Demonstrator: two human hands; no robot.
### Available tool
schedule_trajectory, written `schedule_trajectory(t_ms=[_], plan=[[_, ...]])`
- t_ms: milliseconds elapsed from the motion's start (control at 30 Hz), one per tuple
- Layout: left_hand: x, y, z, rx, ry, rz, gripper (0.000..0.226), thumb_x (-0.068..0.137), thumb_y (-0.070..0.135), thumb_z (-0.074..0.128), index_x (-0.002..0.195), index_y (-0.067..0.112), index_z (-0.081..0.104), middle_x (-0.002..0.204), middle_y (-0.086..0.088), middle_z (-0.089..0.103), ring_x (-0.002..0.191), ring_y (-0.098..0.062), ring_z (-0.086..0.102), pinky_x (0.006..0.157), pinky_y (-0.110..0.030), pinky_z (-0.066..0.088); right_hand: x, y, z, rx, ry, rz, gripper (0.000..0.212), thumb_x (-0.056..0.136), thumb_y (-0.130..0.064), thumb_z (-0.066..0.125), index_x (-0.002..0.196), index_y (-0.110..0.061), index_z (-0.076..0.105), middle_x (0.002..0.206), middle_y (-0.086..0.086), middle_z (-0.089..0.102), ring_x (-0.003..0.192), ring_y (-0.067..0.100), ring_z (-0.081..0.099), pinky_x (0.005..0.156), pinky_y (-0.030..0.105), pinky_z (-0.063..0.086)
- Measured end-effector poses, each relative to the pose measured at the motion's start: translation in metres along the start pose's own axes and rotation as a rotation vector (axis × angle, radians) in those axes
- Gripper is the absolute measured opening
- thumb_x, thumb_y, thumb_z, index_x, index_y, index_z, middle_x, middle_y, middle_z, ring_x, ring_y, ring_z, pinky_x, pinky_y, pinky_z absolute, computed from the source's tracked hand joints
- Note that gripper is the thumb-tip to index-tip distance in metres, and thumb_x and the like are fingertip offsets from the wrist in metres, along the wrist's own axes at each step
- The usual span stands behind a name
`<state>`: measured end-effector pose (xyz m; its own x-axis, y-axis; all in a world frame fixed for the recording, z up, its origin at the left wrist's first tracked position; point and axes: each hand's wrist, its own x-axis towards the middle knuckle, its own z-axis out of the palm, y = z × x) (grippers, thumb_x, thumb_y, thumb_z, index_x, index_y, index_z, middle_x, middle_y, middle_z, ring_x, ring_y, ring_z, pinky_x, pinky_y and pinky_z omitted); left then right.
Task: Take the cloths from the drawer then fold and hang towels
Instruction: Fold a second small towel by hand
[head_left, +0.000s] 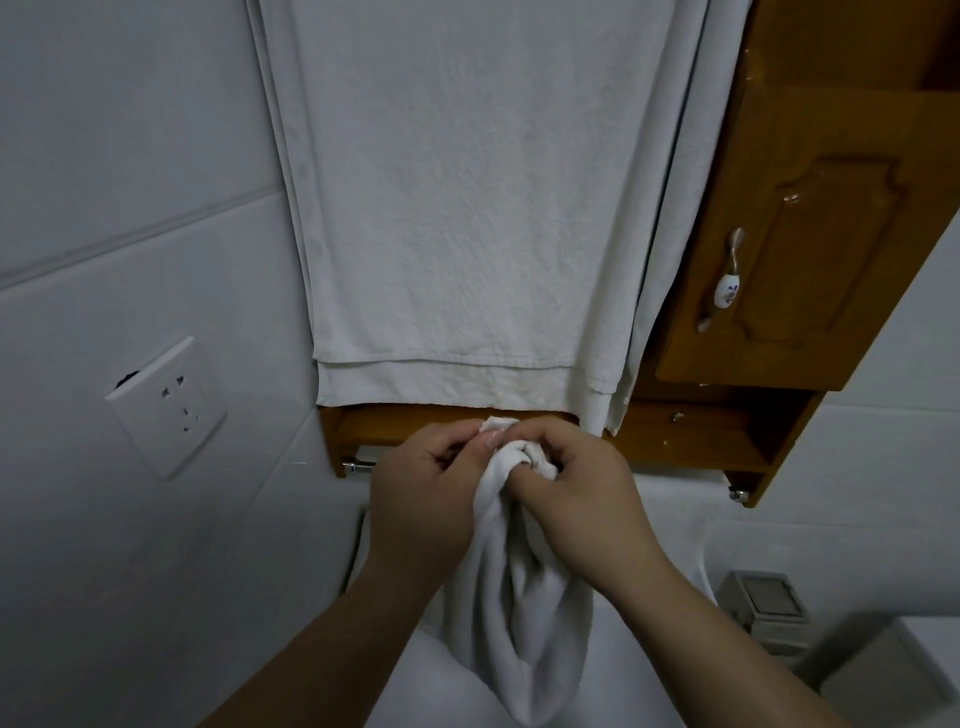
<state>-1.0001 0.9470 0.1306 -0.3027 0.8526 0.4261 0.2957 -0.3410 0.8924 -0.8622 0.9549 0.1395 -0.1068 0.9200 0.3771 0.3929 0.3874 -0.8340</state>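
Hanging down over the tiled wall (130, 156), a big white towel (467, 208) covers the left part of a wooden cabinet (821, 249), its lower hem just above the cabinet's open shelf. Below it, a smaller white cloth (519, 623) is bunched at the top and droops between the forearms. The left hand (426, 493) pinches the cloth's upper edge; the right hand (576, 499) clutches the twisted bunch just beside it. A wall socket (166, 405) sits to the left, and a small handle (725, 283) is on the cabinet door.
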Motion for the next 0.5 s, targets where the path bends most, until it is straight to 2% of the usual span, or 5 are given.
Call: schedule_trajectory(t_ms=[67,133,267,367,500], plan=[[-0.001,0.001,0.0,-0.006,-0.009,0.018,0.014,0.089,0.019,0.07,0.091,0.031,0.076,0.08,0.016,0.074,0.077,0.002,0.068,0.066,-0.01,0.049,0.003,-0.004,-0.003,0.076,-0.015,0.078,0.021,0.083,-0.016,0.071,0.094,-0.033,0.068,0.081,-0.013,0.069,0.075,-0.003,0.064,0.064,0.016,0.051],[-0.001,0.002,0.001,-0.017,-0.036,0.016,0.015,0.09,0.017,0.068,0.093,0.03,0.075,0.08,0.016,0.075,0.077,0.003,0.068,0.066,-0.009,0.049,0.005,-0.006,-0.003,0.142,-0.01,0.118,0.023,0.082,-0.016,0.074,0.096,-0.031,0.063,0.069,-0.009,0.062,0.06,-0.002,0.056,0.054,0.014,0.044],[0.001,0.005,0.0,-0.136,-0.148,-0.101,0.016,0.093,0.013,0.064,0.093,0.021,0.078,0.081,0.009,0.077,0.076,-0.004,0.071,0.068,-0.016,0.054,0.007,-0.004,-0.006,0.122,0.019,0.09,0.022,0.081,-0.018,0.077,0.09,-0.028,0.06,0.059,-0.013,0.051,0.054,0.0,0.047,0.051,0.015,0.04],[0.004,0.005,-0.003,-0.181,-0.208,-0.151,0.017,0.094,0.015,0.062,0.096,0.014,0.079,0.084,0.002,0.078,0.08,-0.012,0.073,0.074,-0.028,0.059,0.007,-0.002,-0.008,0.029,0.032,0.026,0.022,0.081,-0.019,0.078,0.088,-0.034,0.064,0.066,-0.018,0.058,0.062,0.0,0.053,0.055,0.012,0.043],[0.003,0.005,-0.004,-0.23,-0.246,-0.219,0.019,0.096,0.018,0.06,0.095,0.018,0.079,0.088,0.001,0.078,0.087,-0.016,0.073,0.083,-0.041,0.06,0.01,-0.002,-0.016,-0.074,0.02,-0.081,0.027,0.086,-0.017,0.075,0.093,-0.043,0.071,0.09,-0.02,0.071,0.089,-0.002,0.065,0.074,0.015,0.051]])
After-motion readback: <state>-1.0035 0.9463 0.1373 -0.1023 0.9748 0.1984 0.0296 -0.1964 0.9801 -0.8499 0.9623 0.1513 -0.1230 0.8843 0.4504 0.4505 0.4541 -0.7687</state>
